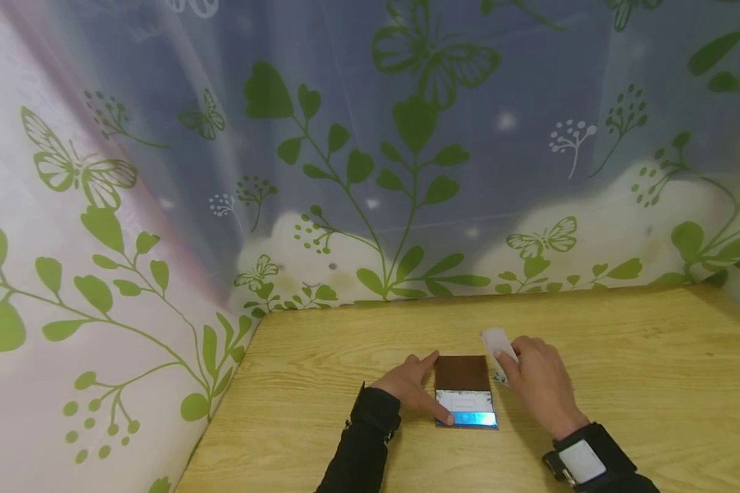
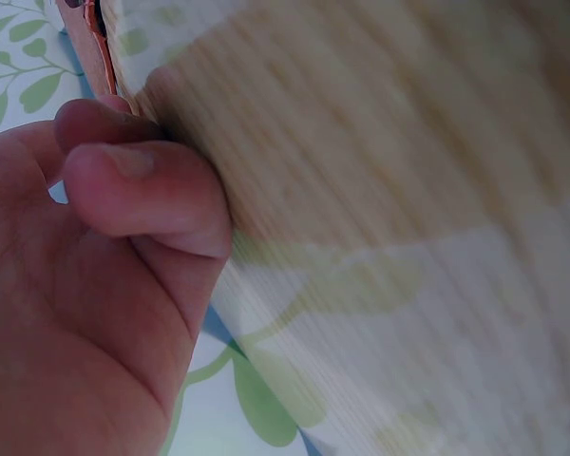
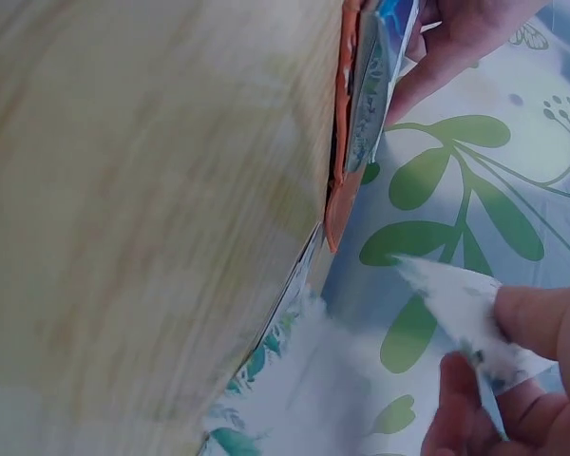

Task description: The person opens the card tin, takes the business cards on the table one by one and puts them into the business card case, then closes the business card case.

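A small brown folding case (image 1: 461, 373) lies opened flat on the table. Its lower half holds a white card (image 1: 469, 400) with leaf print and a shiny blue strip (image 1: 477, 419). My left hand (image 1: 410, 387) rests along the case's left side, thumb pressing the blue strip's left end and index finger at the upper left corner. In the left wrist view, fingers (image 2: 142, 190) of that hand are bent beside the tabletop. Right of the case, my right hand (image 1: 543, 383) pinches a white leaf-printed paper (image 1: 495, 346) between thumb and fingers.
In the right wrist view, another white leaf-printed piece (image 3: 294, 399) lies by the wood-grain surface, partly blurred. The wood-grain table (image 1: 321, 342) meets a curtain (image 1: 345, 171) with green leaves and butterflies at the back and left.
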